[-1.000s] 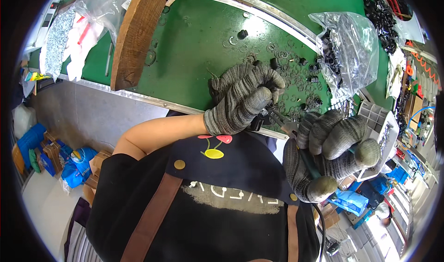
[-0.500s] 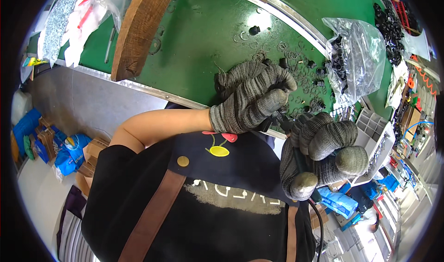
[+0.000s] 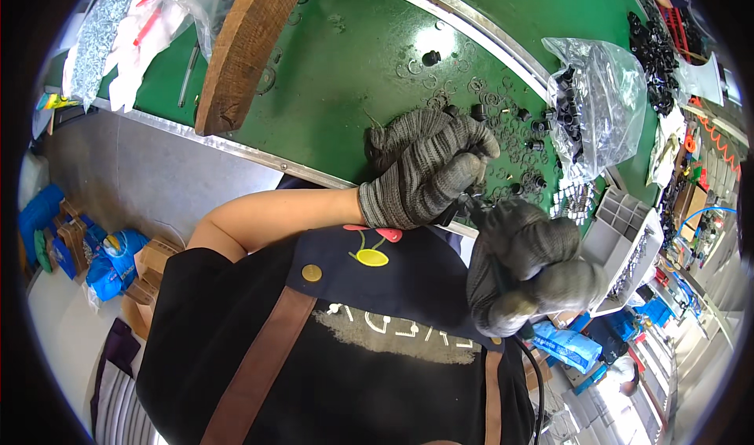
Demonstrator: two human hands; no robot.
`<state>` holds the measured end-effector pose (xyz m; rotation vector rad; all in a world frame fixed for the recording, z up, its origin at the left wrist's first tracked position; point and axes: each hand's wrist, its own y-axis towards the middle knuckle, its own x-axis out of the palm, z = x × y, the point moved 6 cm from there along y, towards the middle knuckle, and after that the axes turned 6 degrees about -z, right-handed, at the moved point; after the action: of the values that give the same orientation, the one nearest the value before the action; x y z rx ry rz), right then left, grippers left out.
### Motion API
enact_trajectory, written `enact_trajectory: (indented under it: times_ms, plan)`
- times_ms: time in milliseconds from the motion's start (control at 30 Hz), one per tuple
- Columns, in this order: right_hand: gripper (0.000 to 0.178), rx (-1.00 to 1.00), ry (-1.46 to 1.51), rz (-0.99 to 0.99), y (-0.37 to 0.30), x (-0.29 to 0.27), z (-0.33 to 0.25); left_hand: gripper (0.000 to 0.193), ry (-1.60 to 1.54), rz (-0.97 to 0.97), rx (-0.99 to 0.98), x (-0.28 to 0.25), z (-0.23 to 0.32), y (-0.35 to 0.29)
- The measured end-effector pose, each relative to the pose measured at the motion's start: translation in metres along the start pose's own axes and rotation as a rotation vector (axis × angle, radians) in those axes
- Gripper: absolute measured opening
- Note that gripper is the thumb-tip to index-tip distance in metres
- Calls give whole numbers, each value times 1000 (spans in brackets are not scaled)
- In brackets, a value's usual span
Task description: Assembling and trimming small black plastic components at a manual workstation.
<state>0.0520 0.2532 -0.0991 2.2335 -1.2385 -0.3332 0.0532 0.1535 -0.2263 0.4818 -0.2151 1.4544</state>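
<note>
My left hand [image 3: 428, 166], in a grey striped knit glove, is closed with thumb and forefinger pinched together at the table's front edge. What it pinches is a small dark part [image 3: 466, 203], mostly hidden by the fingers. Just to its right, my right hand [image 3: 538, 260], gloved alike, is wrapped round a dark slim tool whose exact kind I cannot make out. The tool's tip meets the small part between the hands. A black cord [image 3: 540, 390] hangs below the right hand.
Loose rings [image 3: 491, 99] and black fittings [image 3: 536, 146] lie scattered on the green table [image 3: 330, 76]. Beyond my right hand are a clear bag [image 3: 613, 107] of black parts and a grey compartment tray [image 3: 624, 213]. A curved wooden piece [image 3: 243, 52] stands at the left.
My right hand has moved slightly left and its fingers have curled tighter round the tool. My left hand has stayed nearly in place, still pinching.
</note>
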Motion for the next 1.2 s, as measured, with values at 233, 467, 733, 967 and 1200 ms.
enact_trajectory:
  times_ms: [233,467,733,967,1200]
  plan:
    - [43,133,57,490,-21,-6,4,39,-90,-20,-94,1,-1,5]
    - [43,83,90,208,11,-6,6,59,-242,-20,-172,4,1,6]
    - [40,-31,87,-133,12,-4,-1,56,-227,-80,-93,-1,-5,1]
    - [40,41,90,-51,14,5,-6,40,55,-179,28,4,22,0]
    - [42,16,97,-145,6,-4,15,47,-225,-108,-123,4,-21,-9]
